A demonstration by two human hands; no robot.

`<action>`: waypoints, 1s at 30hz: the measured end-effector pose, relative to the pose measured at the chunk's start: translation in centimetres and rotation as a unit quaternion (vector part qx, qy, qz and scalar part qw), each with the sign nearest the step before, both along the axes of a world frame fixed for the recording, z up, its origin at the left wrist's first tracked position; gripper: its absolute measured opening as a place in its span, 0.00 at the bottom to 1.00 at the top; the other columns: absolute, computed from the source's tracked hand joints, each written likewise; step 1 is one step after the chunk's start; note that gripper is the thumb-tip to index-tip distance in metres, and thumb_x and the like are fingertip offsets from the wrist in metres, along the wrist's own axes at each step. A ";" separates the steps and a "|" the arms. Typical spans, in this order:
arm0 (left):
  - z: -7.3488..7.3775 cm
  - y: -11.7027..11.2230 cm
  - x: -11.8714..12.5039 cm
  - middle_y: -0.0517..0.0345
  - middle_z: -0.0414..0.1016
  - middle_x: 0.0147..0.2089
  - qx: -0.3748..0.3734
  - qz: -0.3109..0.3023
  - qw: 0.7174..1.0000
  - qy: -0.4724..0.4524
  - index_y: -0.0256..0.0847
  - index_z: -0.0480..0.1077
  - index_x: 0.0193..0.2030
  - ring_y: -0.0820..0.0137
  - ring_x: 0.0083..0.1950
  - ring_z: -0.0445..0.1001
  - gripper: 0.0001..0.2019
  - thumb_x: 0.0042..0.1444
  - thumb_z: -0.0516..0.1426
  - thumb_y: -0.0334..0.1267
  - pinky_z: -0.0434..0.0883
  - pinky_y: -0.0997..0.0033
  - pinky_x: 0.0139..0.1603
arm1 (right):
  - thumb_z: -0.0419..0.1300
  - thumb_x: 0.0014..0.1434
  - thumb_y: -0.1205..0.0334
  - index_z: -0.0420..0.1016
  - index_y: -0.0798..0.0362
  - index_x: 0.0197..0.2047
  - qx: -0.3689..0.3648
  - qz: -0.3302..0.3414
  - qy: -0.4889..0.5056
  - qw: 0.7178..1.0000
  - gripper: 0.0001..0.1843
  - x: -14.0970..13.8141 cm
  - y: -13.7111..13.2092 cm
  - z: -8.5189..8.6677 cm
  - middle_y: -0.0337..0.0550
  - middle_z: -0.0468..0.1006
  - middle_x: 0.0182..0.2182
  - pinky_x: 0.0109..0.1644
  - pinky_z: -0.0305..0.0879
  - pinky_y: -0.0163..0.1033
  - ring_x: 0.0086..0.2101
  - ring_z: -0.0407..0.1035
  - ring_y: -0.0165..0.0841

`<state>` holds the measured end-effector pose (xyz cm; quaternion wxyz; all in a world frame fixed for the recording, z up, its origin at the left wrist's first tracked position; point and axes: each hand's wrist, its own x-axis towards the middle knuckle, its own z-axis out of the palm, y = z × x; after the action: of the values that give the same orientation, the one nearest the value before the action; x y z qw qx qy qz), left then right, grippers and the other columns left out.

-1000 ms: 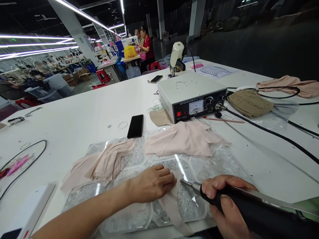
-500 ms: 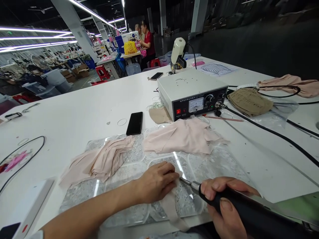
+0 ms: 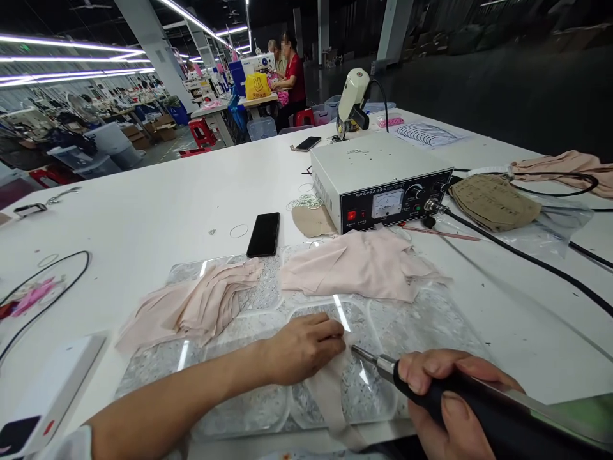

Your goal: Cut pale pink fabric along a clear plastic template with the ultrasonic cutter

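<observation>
My left hand is closed, its fingertips pinching a narrow pale pink fabric strip that hangs toward the table's near edge. My right hand wraps around the black grip of a handheld ultrasonic tool. Its slim metal tip points left and ends just short of my left fingertips. Beneath the left hand lies a glossy grey marbled mat. Fanned pale pink fabric pieces rest on the mat's left side, and another pink fabric pile lies on its far side.
Behind the mat are a black phone and a control box with a meter and thick cable. Brown fabric pieces lie at right on plastic. A white device sits at left. Beyond, people work at a sewing machine.
The tool's tip has drawn slightly right, leaving a small gap from my left fingertips. The left hand still pinches the strip. The whole view has shifted a little.
</observation>
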<state>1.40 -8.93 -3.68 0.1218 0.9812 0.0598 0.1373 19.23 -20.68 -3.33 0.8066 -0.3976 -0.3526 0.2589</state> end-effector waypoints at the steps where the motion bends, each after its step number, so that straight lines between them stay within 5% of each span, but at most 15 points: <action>1: 0.0 0.1 0.0 0.48 0.74 0.44 0.015 -0.010 1.000 0.004 0.31 0.72 0.39 0.69 0.40 0.70 0.12 0.68 0.48 0.28 0.71 0.71 0.43 | 0.63 0.54 0.68 0.72 0.43 0.40 -0.005 0.003 -0.001 1.000 0.11 0.0 0.0 0.0 0.35 0.70 0.27 0.24 0.72 0.42 0.21 0.65 0.30; 7: 0.1 0.3 -0.1 0.48 0.76 0.46 0.084 -0.053 0.995 0.030 0.32 0.73 0.41 0.69 0.40 0.70 0.14 0.70 0.46 0.28 0.70 0.71 0.42 | 0.64 0.55 0.64 0.71 0.46 0.39 0.004 -0.008 0.002 1.000 0.09 0.0 0.0 -0.1 0.35 0.71 0.27 0.25 0.72 0.40 0.21 0.65 0.28; 30: 0.2 0.9 0.0 0.49 0.74 0.40 0.147 -0.095 0.984 -0.002 0.33 0.71 0.36 0.70 0.37 0.69 0.13 0.69 0.47 0.27 0.68 0.71 0.35 | 0.61 0.55 0.67 0.69 0.45 0.40 -0.010 -0.018 -0.019 1.000 0.10 -0.1 -0.3 -0.5 0.35 0.69 0.29 0.27 0.73 0.43 0.23 0.65 0.30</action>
<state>1.42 -8.02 -3.51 -0.0116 0.9893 -0.0550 0.1346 19.09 -20.99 -3.84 0.8001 -0.4169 -0.3579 0.2409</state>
